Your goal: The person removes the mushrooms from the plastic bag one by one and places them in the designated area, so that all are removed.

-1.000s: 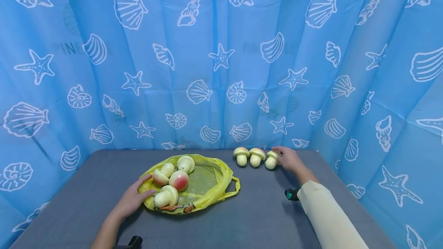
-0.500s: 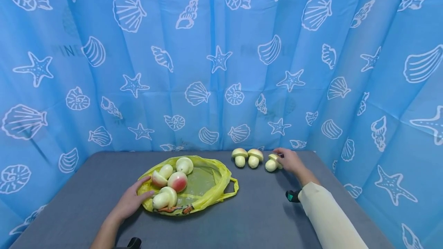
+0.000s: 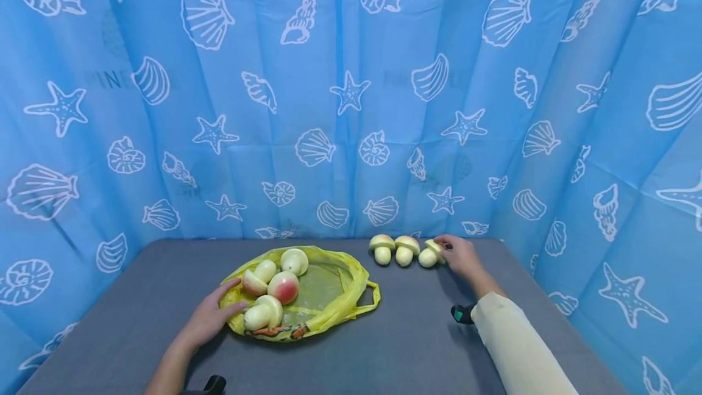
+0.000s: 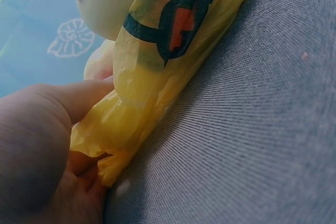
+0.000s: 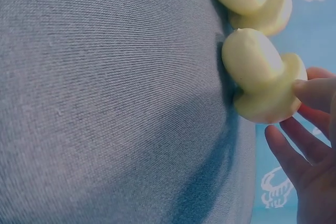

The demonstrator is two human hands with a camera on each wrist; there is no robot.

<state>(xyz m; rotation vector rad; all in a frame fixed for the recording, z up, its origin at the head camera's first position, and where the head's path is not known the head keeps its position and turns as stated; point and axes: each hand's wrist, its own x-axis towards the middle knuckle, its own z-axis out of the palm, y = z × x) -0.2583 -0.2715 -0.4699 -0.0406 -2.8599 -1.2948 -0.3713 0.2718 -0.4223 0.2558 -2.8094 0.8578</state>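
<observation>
The letters "PIN" can be read on the blue curtain, toward the left of the head view (the strokes that follow them are too faint to be sure of). A second pale line of lettering stands farther right on the curtain, too washed out to read. The yellow bag bears bold print, dark-edged with orange inside, cut off and creased beyond reading.
</observation>
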